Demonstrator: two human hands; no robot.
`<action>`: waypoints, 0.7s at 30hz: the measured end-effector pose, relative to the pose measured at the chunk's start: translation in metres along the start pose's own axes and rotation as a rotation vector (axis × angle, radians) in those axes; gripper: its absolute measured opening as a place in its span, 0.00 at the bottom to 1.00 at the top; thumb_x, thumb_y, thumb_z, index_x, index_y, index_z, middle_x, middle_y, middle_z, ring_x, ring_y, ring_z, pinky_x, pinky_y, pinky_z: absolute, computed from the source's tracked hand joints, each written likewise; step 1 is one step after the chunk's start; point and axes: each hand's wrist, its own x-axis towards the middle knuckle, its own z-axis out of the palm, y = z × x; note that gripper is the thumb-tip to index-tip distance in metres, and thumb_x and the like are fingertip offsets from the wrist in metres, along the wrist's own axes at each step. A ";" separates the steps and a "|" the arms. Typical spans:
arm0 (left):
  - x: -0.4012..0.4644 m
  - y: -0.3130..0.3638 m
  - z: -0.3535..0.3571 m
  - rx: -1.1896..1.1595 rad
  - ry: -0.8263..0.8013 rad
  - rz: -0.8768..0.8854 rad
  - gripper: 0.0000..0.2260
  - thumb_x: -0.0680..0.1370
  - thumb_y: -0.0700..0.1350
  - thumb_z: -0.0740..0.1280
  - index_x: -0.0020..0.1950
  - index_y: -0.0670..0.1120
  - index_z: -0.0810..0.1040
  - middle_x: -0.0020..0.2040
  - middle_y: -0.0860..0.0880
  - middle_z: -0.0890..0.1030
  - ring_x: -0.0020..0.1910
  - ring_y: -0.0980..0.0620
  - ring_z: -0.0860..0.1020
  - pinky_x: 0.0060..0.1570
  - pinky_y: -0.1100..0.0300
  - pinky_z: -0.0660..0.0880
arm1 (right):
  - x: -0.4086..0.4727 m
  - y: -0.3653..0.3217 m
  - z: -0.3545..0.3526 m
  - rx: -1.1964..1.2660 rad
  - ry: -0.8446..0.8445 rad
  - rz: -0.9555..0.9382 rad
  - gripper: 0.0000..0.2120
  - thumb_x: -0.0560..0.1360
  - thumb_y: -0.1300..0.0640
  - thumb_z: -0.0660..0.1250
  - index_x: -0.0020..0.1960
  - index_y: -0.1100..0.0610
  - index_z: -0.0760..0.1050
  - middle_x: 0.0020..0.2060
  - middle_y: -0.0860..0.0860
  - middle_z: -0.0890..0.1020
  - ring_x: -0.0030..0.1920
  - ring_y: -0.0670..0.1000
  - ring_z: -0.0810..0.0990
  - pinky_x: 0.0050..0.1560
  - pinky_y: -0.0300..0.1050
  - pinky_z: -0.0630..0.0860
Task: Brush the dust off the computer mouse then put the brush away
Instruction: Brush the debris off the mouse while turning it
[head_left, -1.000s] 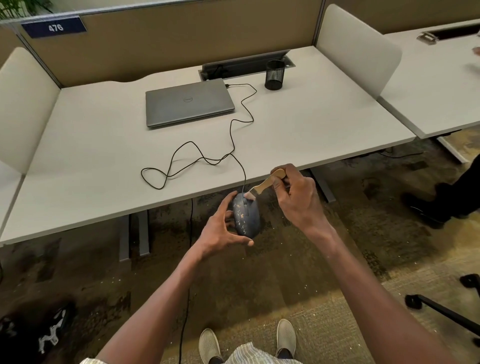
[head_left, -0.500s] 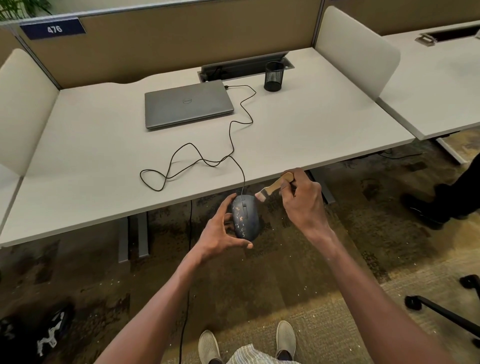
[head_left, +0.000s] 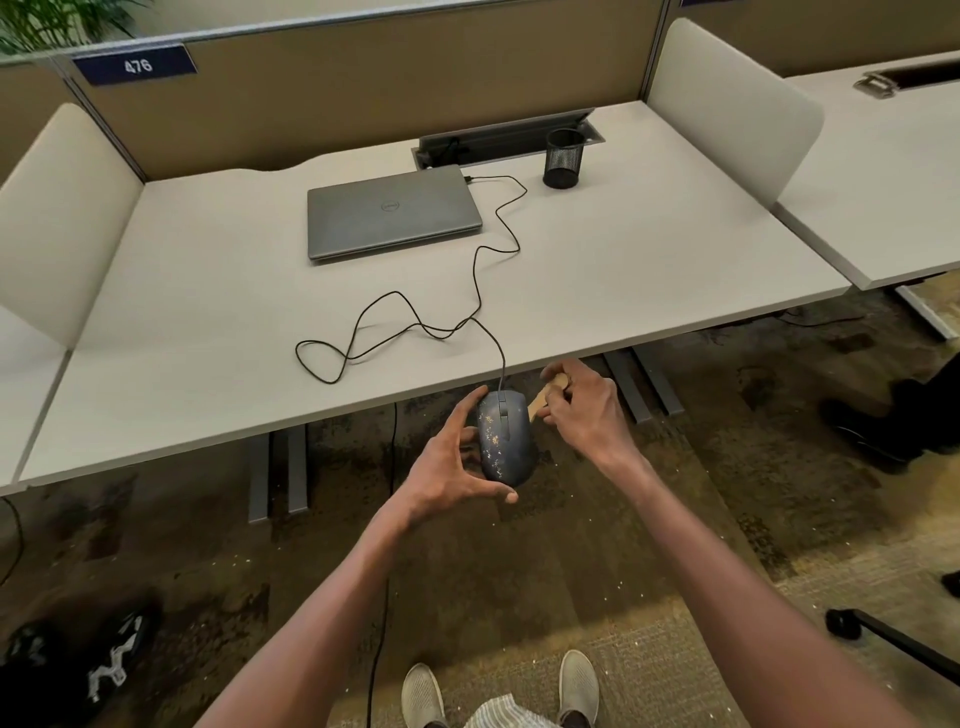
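A dark grey wired computer mouse (head_left: 505, 437) speckled with pale dust is held in the air just in front of the desk edge. My left hand (head_left: 451, 463) grips it from the left and below, thumb under its rear. My right hand (head_left: 586, 409) is closed on a small wooden-handled brush (head_left: 545, 396), just right of the mouse. Only the handle shows; the bristles are hidden behind the mouse's right side. The mouse cable (head_left: 415, 325) loops across the desk to the laptop.
On the white desk (head_left: 208, 322) lie a closed grey laptop (head_left: 390, 218) and a black mesh pen cup (head_left: 563, 157) at the back right. A neighbouring desk (head_left: 883, 171) stands to the right. Another person's dark shoe (head_left: 878, 426) and a chair base (head_left: 883, 639) sit on the carpet.
The brush has swept off the front top of the mouse and down to its right side. My left hand has kept hold of the mouse.
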 end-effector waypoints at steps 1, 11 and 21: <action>0.000 0.001 -0.001 -0.002 0.000 0.000 0.56 0.58 0.46 0.85 0.72 0.73 0.53 0.67 0.45 0.75 0.63 0.50 0.78 0.58 0.63 0.78 | 0.002 -0.001 0.000 0.011 -0.006 0.004 0.05 0.81 0.61 0.63 0.54 0.57 0.76 0.43 0.52 0.83 0.37 0.46 0.86 0.37 0.41 0.84; 0.001 0.008 -0.009 0.047 -0.024 -0.017 0.57 0.59 0.46 0.85 0.75 0.69 0.53 0.67 0.46 0.75 0.62 0.51 0.78 0.62 0.56 0.78 | 0.013 -0.003 0.006 0.102 -0.132 0.091 0.08 0.81 0.63 0.63 0.53 0.58 0.80 0.47 0.54 0.84 0.41 0.44 0.85 0.40 0.35 0.82; 0.001 0.015 -0.016 0.074 -0.062 -0.056 0.59 0.56 0.50 0.86 0.75 0.71 0.52 0.69 0.45 0.75 0.63 0.48 0.79 0.62 0.45 0.78 | 0.011 -0.012 0.003 0.341 -0.261 0.202 0.08 0.80 0.56 0.66 0.48 0.57 0.84 0.46 0.49 0.86 0.49 0.47 0.85 0.48 0.40 0.83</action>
